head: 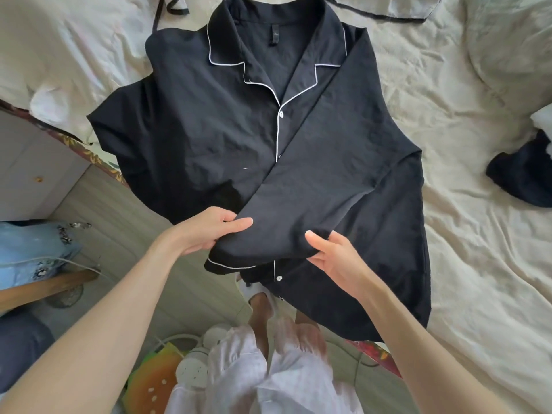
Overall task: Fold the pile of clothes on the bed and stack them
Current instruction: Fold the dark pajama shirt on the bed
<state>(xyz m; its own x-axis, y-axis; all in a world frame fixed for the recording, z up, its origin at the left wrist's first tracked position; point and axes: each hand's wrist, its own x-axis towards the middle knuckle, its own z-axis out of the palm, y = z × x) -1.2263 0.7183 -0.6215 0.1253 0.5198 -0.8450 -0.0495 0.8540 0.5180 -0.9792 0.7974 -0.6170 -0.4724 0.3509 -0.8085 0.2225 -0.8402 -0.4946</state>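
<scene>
A black pyjama shirt (209,138) with white piping lies face up on the cream bed sheet (466,240), collar at the far end, hem hanging over the near edge. Its right sleeve (301,201) is folded diagonally across the front. My left hand (206,231) pinches the left side of the sleeve's cuff end, thumb on top. My right hand (331,255) holds the cuff's right side, fingers partly under the cloth. Another dark garment (525,174) lies crumpled at the right edge of the bed.
A black strap or cord (376,14) lies on the sheet beyond the collar. A pillow (513,49) sits at the far right. Left of the bed are a white cabinet (33,171), a tiled floor, and a second person's legs in light jeans (33,249).
</scene>
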